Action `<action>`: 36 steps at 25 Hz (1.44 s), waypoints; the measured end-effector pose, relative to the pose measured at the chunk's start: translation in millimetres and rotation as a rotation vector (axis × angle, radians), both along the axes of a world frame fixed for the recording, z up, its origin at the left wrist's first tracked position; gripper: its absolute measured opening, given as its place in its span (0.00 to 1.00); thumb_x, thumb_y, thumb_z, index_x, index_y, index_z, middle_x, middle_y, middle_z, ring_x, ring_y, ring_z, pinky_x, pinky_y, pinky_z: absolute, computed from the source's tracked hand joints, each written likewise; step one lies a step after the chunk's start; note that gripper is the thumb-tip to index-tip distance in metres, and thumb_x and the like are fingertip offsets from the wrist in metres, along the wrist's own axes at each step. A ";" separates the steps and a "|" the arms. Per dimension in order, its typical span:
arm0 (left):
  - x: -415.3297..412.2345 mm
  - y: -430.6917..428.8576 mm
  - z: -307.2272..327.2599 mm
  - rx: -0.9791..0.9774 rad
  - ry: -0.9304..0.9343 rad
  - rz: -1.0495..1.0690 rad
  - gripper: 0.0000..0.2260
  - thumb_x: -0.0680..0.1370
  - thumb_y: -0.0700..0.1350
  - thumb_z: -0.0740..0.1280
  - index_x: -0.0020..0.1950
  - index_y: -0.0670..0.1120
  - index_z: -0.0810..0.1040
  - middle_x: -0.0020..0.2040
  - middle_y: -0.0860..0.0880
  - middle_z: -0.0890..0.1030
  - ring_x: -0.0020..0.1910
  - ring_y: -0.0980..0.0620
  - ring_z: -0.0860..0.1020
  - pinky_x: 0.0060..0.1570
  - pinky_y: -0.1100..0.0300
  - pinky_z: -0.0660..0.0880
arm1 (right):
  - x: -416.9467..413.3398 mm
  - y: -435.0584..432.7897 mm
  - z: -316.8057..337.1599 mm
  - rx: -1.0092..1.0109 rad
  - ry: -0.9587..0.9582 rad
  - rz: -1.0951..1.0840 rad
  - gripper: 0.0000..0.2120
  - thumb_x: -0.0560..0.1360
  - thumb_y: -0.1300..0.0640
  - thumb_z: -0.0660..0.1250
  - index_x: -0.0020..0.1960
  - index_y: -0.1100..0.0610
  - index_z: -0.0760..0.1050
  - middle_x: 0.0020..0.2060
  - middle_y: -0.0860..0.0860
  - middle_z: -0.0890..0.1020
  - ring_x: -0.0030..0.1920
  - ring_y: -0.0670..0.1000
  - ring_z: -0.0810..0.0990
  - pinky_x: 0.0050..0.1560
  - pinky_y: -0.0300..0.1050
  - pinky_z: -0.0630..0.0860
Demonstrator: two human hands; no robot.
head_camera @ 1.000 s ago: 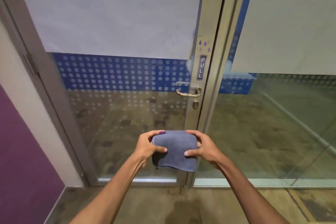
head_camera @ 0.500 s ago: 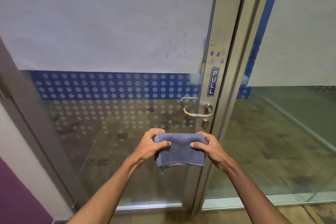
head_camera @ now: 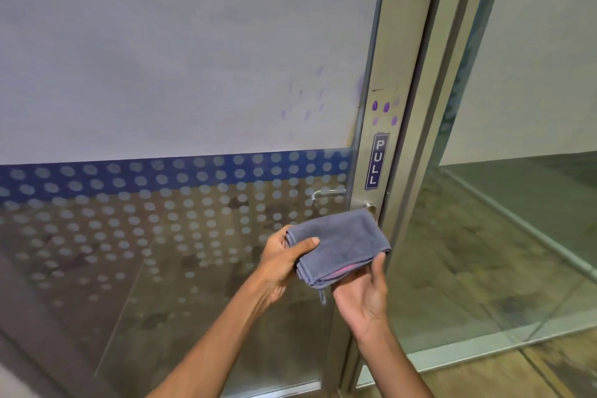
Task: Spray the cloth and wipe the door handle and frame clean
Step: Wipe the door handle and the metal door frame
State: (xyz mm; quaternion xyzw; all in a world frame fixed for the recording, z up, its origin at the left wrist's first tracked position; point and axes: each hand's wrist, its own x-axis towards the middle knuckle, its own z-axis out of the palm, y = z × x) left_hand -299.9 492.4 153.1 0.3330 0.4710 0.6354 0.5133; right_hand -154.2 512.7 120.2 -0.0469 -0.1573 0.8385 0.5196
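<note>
A folded grey-blue cloth (head_camera: pixel 339 245) with a pink edge lies flat between my hands, just in front of the door. My left hand (head_camera: pixel 281 265) grips its left edge with the thumb on top. My right hand (head_camera: pixel 363 294) supports it from below, palm up. The cloth hides most of the metal door handle (head_camera: pixel 368 207); only its round base shows above the cloth. The silver door frame (head_camera: pixel 392 52) rises behind, with purple smudges (head_camera: pixel 384 113) above a PULL sign (head_camera: pixel 376 161). No spray bottle is in view.
The glass door (head_camera: pixel 181 74) has a frosted upper panel, a blue dotted band and fainter purple marks near the frame. A fixed glass panel (head_camera: pixel 523 203) stands to the right. Tiled floor shows at the bottom right.
I have moved closer to the door. The cloth has risen and tilted flat up to the handle. My right hand has turned under it, palm up.
</note>
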 end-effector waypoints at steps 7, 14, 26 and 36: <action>5.5 32.9 13.1 0.220 0.634 0.156 0.16 0.72 0.54 0.74 0.55 0.50 0.78 0.54 0.54 0.82 0.55 0.57 0.80 0.54 0.62 0.78 | 8.8 50.3 30.9 -0.113 -0.211 -0.111 0.17 0.73 0.64 0.61 0.62 0.62 0.72 0.50 0.58 0.83 0.47 0.55 0.85 0.52 0.51 0.80; -35.8 106.2 27.8 0.366 1.716 0.921 0.43 0.75 0.68 0.61 0.79 0.48 0.46 0.78 0.48 0.32 0.78 0.46 0.35 0.75 0.41 0.36 | 65.0 105.2 64.3 0.667 -1.002 -0.862 0.23 0.69 0.66 0.71 0.54 0.43 0.72 0.50 0.45 0.81 0.47 0.37 0.80 0.47 0.30 0.76; -61.5 148.9 28.8 0.357 1.878 1.038 0.50 0.72 0.75 0.56 0.79 0.47 0.38 0.79 0.49 0.32 0.78 0.46 0.34 0.71 0.35 0.34 | 54.8 114.2 -4.4 1.192 -1.893 -0.684 0.28 0.68 0.68 0.67 0.68 0.60 0.71 0.69 0.54 0.73 0.71 0.52 0.69 0.74 0.44 0.57; -61.0 150.6 27.9 0.396 1.906 1.087 0.49 0.72 0.75 0.56 0.79 0.46 0.39 0.79 0.49 0.33 0.78 0.45 0.35 0.72 0.33 0.38 | -45.8 71.5 3.8 1.034 -2.064 -0.810 0.32 0.60 0.63 0.75 0.63 0.61 0.76 0.57 0.55 0.83 0.59 0.52 0.81 0.57 0.51 0.77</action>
